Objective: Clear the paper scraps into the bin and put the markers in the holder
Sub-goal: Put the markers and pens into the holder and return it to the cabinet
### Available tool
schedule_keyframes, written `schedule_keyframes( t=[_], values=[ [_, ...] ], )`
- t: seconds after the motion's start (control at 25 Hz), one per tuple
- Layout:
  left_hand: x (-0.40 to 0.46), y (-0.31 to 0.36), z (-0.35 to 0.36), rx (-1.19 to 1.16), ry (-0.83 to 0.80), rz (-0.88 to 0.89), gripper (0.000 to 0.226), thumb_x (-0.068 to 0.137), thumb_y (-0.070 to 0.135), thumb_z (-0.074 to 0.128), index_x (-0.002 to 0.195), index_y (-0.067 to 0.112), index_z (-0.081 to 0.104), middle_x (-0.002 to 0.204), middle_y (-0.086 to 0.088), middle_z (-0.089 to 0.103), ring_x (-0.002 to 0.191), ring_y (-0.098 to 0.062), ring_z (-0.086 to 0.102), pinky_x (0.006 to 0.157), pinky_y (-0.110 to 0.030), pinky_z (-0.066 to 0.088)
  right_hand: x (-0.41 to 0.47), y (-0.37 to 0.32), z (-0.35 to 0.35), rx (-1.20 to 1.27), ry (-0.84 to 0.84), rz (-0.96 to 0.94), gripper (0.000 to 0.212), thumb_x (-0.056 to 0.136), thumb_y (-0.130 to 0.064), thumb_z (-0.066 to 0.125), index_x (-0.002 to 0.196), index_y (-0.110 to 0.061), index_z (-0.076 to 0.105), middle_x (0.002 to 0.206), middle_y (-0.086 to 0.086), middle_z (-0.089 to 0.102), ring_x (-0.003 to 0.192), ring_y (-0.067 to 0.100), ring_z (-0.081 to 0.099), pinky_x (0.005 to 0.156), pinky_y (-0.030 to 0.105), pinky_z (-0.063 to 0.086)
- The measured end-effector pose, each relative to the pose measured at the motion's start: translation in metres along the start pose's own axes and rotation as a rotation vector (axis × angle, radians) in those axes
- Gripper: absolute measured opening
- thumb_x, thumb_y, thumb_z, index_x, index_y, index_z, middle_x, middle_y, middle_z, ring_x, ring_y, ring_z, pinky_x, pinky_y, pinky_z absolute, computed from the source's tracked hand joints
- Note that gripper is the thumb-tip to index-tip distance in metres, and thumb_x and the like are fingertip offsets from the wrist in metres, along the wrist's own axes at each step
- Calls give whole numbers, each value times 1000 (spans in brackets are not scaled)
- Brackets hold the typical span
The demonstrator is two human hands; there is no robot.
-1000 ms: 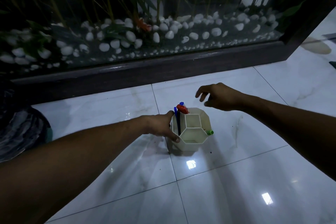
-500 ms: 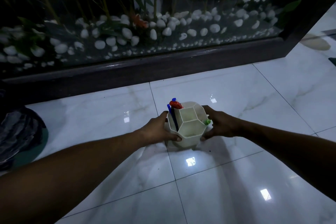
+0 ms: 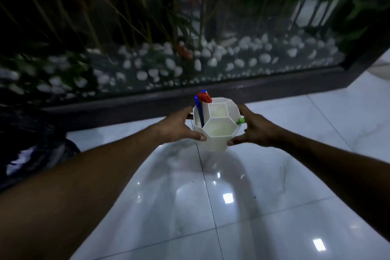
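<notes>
A white holder (image 3: pixel 215 141) with hexagonal compartments is held up off the floor between both hands. My left hand (image 3: pixel 175 127) grips its left side and my right hand (image 3: pixel 252 129) grips its right side. Blue markers (image 3: pixel 199 110) and a red-capped marker (image 3: pixel 205 97) stand in the left compartment. A green marker cap (image 3: pixel 240 120) pokes out at the holder's right edge, by my right hand. The two front compartments look empty. No paper scraps are in view.
A dark bag or bin (image 3: pixel 31 150) sits on the floor at the left. A glass-fronted planter with white pebbles (image 3: pixel 190 65) and a dark base ledge (image 3: pixel 147 101) runs across behind the holder. Glossy white tiles (image 3: pixel 232 196) stretch in front.
My right hand came onto the holder's right side. Both hands have since lifted the holder off the floor and toward the planter, and the view has tilted up.
</notes>
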State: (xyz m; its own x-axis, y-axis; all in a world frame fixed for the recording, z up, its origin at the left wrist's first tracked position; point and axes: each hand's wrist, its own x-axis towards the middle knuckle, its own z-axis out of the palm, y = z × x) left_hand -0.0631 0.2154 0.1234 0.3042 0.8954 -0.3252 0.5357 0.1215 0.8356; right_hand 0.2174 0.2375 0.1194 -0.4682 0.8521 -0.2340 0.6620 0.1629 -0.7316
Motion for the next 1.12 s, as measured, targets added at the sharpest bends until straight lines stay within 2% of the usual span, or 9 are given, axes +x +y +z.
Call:
schedule_keyframes(
  t=[0.08, 0.24, 0.4, 0.52, 0.64, 0.8, 0.92, 1.04, 1.12],
  values=[
    [-21, 27, -32, -61, 2, -18, 97, 54, 34, 96, 139, 38, 50, 135, 12, 60, 94, -14, 73, 95, -44, 56, -2, -46, -18, 32, -11, -3, 108, 61, -33, 95, 148, -32, 32, 136, -18, 52, 115, 6, 54, 75, 8, 43],
    [-92, 96, -97, -111, 9, -64, 91, 59, 35, 96, 138, 42, 50, 132, 17, 63, 115, -10, 64, 96, -36, 55, -29, -151, -62, 134, -65, 3, 101, 61, -33, 95, 141, -42, 35, 125, -32, 52, 113, -15, 50, 79, 8, 42],
    [-185, 194, -159, -137, 37, -132, 89, 65, 39, 92, 139, 50, 43, 137, 21, 57, 121, -7, 57, 91, -23, 49, -73, -273, -123, 138, -116, 2, 104, 57, -46, 94, 140, -47, 33, 128, -30, 52, 114, -6, 52, 89, 20, 47],
    [-258, 283, -206, -136, 68, -167, 89, 65, 50, 90, 137, 60, 38, 137, 24, 55, 122, -6, 55, 99, -34, 50, -110, -375, -183, 97, -166, -76, 106, 57, -49, 93, 143, -49, 32, 129, -30, 53, 114, -6, 52, 89, 24, 47],
    [-345, 373, -253, -157, 157, -197, 95, 63, 55, 89, 142, 55, 37, 135, 19, 60, 120, -12, 59, 101, -47, 51, -147, -489, -244, 95, -247, -126, 108, 58, -46, 94, 145, -49, 31, 133, -29, 55, 119, -5, 53, 95, 30, 49],
    [-465, 485, -300, -248, 301, -179, 84, 71, 25, 91, 140, 39, 46, 122, 0, 70, 105, -28, 67, 93, -58, 54, -197, -621, -299, 115, -322, -252, 107, 59, -47, 94, 147, -46, 32, 138, -22, 55, 123, 4, 57, 101, 41, 53],
    [-547, 537, -329, -291, 483, -154, 87, 74, 14, 88, 145, 35, 43, 135, 5, 65, 126, -18, 61, 105, -52, 48, -213, -704, -311, 141, -371, -381, 104, 63, -44, 93, 146, -48, 30, 139, -24, 53, 122, 6, 58, 99, 41, 55],
    [-620, 564, -353, -305, 675, -132, 89, 78, 14, 86, 151, 33, 37, 144, 8, 58, 132, -15, 55, 108, -48, 47, -215, -784, -301, 172, -439, -499, 98, 65, -26, 92, 144, -42, 37, 135, -20, 58, 118, 2, 60, 95, 30, 54],
    [-663, 566, -365, -317, 796, -131, 91, 82, 7, 81, 154, 31, 32, 146, 6, 56, 131, -15, 56, 105, -39, 49, -209, -835, -282, 168, -471, -592, 97, 62, -28, 92, 143, -40, 40, 134, -23, 58, 120, -2, 57, 95, 23, 48]
  ],
)
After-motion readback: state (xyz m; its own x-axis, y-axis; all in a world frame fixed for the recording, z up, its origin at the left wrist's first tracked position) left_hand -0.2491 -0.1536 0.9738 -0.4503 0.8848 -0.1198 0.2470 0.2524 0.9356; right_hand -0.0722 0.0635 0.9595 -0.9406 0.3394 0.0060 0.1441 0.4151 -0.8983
